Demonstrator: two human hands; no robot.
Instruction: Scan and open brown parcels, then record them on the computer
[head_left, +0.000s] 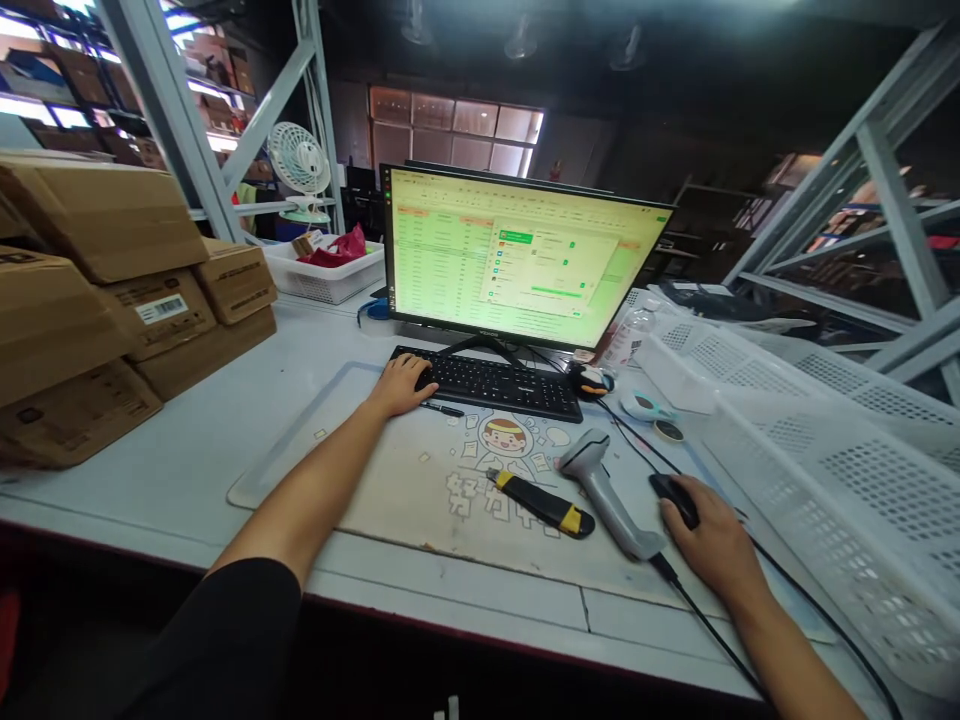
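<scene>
My left hand (403, 384) rests on the left end of a black keyboard (499, 385), fingers spread over the keys. A pen (444, 408) lies just below that hand. Over a black computer mouse (677, 500) curls my right hand (709, 530), at the right of a printed desk mat (360, 500). Between the hands, a grey barcode scanner (611, 495) and a black and yellow utility knife (544, 503) lie on the mat. Behind the keyboard stands a monitor (442, 260) with a spreadsheet and a chat window on its screen.
Cardboard boxes (97, 220) are stacked at the left. White plastic baskets (847, 470) line the right side; another basket (330, 282) holds a red bag. A tape roll (668, 431) and a plastic bottle (631, 335) sit near the monitor. Cables cross the right front edge.
</scene>
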